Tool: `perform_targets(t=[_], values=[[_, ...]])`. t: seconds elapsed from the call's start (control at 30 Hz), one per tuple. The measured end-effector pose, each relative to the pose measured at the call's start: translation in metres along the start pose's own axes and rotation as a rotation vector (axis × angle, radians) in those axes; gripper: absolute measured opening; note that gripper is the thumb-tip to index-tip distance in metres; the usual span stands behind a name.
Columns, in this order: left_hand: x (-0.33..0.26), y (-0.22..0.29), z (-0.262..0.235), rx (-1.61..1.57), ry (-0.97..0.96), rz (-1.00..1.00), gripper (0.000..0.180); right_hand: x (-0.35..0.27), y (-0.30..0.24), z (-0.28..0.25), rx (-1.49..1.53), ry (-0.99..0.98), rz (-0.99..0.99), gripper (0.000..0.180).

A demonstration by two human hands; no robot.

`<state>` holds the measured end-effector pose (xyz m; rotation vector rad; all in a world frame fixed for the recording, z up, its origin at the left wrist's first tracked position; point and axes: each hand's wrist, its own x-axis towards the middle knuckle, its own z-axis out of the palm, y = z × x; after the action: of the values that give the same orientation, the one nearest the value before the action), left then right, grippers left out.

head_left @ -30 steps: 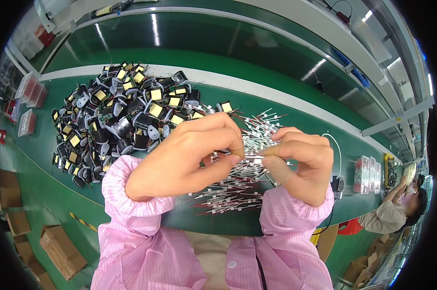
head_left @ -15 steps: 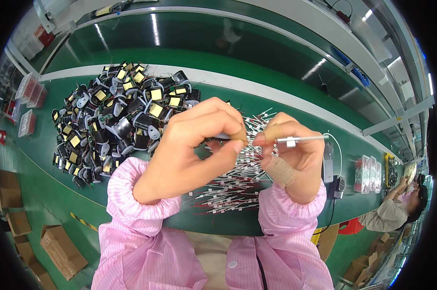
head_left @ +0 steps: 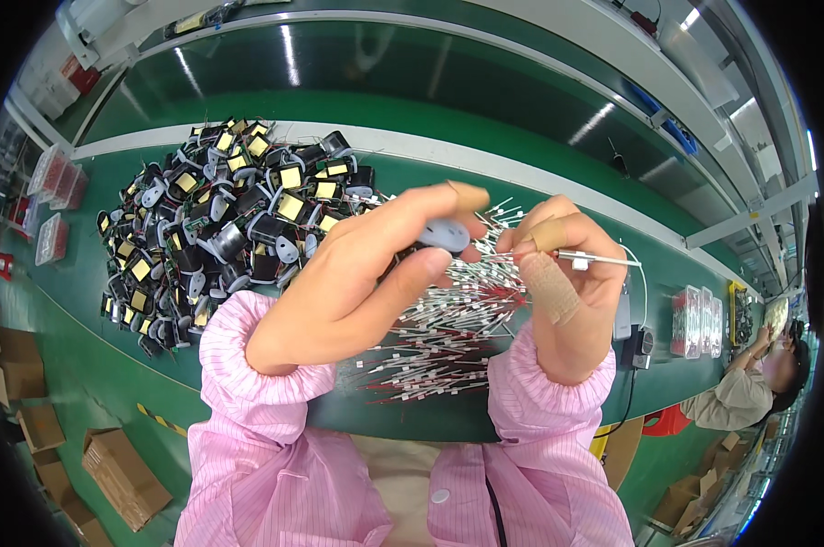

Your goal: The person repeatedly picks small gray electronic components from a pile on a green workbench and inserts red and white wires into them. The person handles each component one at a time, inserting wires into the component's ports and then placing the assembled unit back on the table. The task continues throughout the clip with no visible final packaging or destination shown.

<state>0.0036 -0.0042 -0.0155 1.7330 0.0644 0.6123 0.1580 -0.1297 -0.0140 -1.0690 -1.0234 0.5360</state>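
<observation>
Hands work apart: left hand [head_left: 357,283] pinches a small grey component [head_left: 446,234]; right hand [head_left: 567,283] grips a thin sleeved wire lead [head_left: 599,261] above the lead pile [head_left: 439,337].

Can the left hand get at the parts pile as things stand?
Probably not freely: the left hand is raised above the pile of black and yellow parts with nothing between them, but its fingers already pinch a small grey part, so it would have to let go first.
</observation>
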Motion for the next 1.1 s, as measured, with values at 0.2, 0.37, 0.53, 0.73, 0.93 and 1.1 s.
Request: perform_targets(t=[0.2,0.37,0.53,0.73,0.93,1.1], values=[[0.005,-0.006,0.007,0.245,0.041,0.104,0.052,-0.001,-0.002,0.005,0.128,0.071,0.085,0.01],[0.008,-0.016,0.007,0.249,0.05,0.276,0.053,-0.005,-0.005,0.008,0.043,0.143,-0.002,0.008],[0.011,-0.018,0.008,0.248,0.085,0.428,0.039,-0.011,-0.015,0.009,-0.141,0.135,-0.097,0.008],[0.011,-0.013,0.007,0.329,0.077,0.509,0.034,-0.018,-0.017,0.014,-0.277,0.17,-0.274,0.016],[0.011,-0.015,0.009,0.34,0.105,0.532,0.032,-0.018,-0.018,0.014,-0.457,0.143,-0.364,0.02],[0.016,-0.015,0.011,0.323,0.14,0.608,0.04,-0.018,-0.019,0.013,-0.526,0.141,-0.384,0.021]])
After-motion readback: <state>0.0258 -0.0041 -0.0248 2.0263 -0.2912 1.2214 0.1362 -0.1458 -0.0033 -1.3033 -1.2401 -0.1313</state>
